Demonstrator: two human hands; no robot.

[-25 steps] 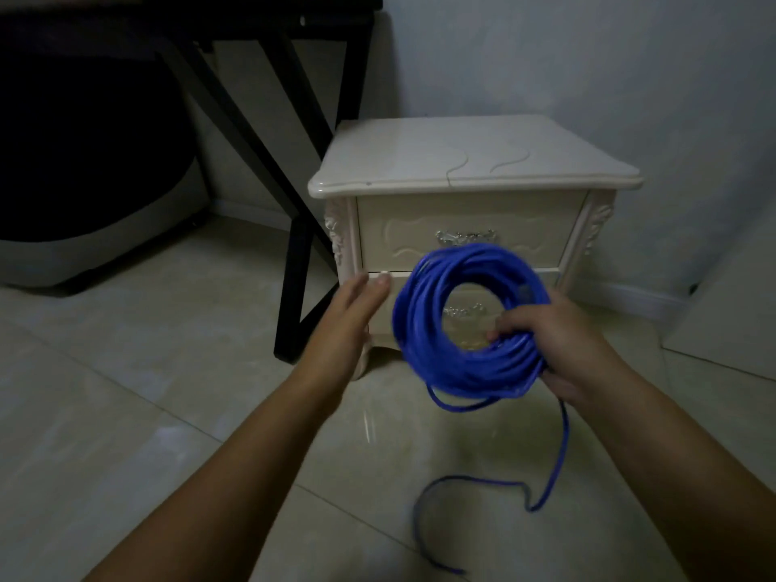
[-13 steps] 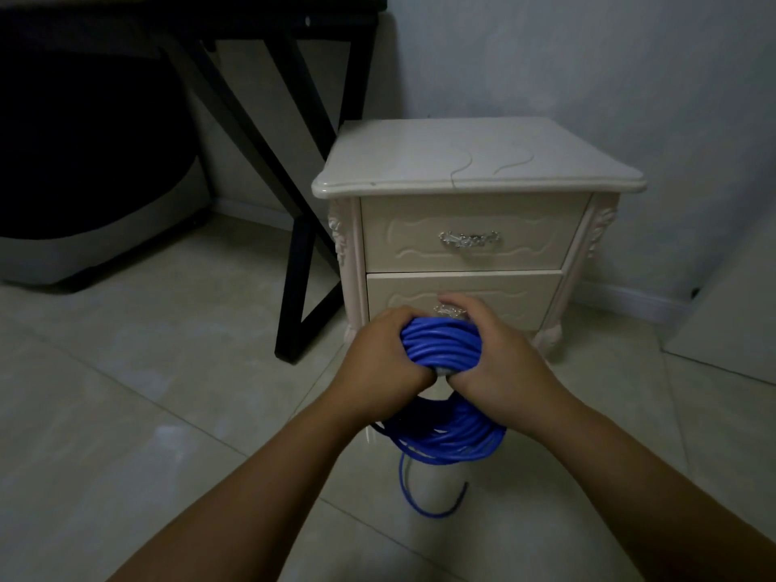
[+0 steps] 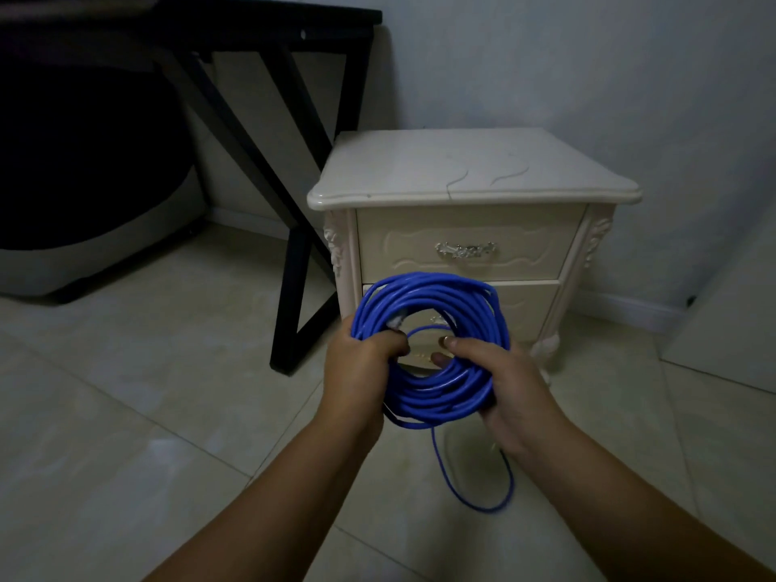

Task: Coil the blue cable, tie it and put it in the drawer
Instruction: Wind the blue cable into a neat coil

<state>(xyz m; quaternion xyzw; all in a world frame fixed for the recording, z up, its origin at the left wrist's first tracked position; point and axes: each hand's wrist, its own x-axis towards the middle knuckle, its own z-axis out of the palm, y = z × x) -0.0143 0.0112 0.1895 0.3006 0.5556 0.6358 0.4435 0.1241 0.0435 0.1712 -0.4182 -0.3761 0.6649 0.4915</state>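
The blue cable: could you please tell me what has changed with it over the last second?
The left hand, open a second ago, now grips the coil on its left side; the right hand keeps its grip on the right. The loose tail has shortened to a small hanging loop. Both nightstand drawers stay shut.

Both bare forearms stretch forward, hands close together. The left hand [image 3: 360, 368] curls its fingers round the left side of the coiled blue cable [image 3: 436, 294]. The right hand [image 3: 506, 382] grips the right side, thumb on top.
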